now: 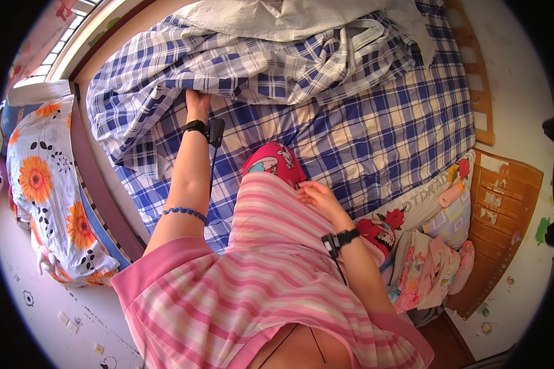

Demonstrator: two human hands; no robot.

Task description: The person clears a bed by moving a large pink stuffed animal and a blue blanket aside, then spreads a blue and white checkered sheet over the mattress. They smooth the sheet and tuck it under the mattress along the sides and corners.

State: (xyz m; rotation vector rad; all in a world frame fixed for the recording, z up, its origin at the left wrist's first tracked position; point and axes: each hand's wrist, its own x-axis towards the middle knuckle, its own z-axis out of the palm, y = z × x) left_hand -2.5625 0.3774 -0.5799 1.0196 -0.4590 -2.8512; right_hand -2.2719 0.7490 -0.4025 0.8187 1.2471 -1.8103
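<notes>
A blue and white plaid quilt lies bunched across the far part of the bed. My left hand reaches to its near edge, and the fingers are hidden beneath the fold, so their grip does not show. Under and in front of the quilt spreads a matching plaid sheet. My right hand is open, fingers loosely bent and apart, holding nothing. It hovers close to my knee, which is covered by red printed cloth below my pink striped dress.
A pale cover lies beyond the quilt. Folded clothes and a patterned pillow sit at the right by a wooden headboard. At the left, a sunflower-print cloth drapes beside a window.
</notes>
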